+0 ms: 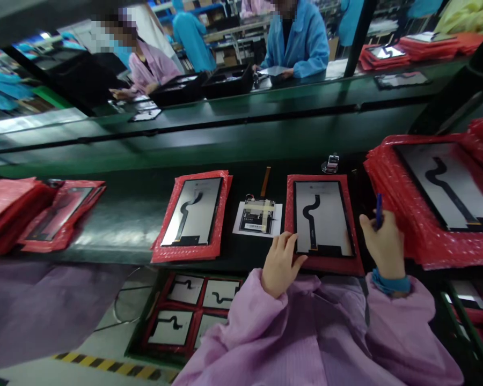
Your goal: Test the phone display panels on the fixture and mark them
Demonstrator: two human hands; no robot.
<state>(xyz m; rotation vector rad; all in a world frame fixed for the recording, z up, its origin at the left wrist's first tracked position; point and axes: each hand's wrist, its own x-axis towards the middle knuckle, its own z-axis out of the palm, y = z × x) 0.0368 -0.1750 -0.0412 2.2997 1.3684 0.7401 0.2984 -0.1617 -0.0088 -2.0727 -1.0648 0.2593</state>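
Observation:
A display panel (326,214) with a black, curved flex cable (312,225) lies on red bubble wrap (352,225) in front of me. My left hand (280,262) rests at the panel's lower left edge, its fingers stretched out and holding nothing. Off to the panel's right, my right hand (386,244) is closed around a blue pen (379,210), which points upward. Between two panels sits a small circuit board (257,214) with pale tape, on a white sheet (241,228). An orange flex strip (266,181) extends behind it.
Another panel (195,209) lies on red wrap to the left. A red bubble-wrap stack (418,236) at right carries a panel. More red wrap (12,209) is far left. A small metal object (330,163) stands behind my panel. Below is a tray (156,305) of panels. Co-workers sit opposite.

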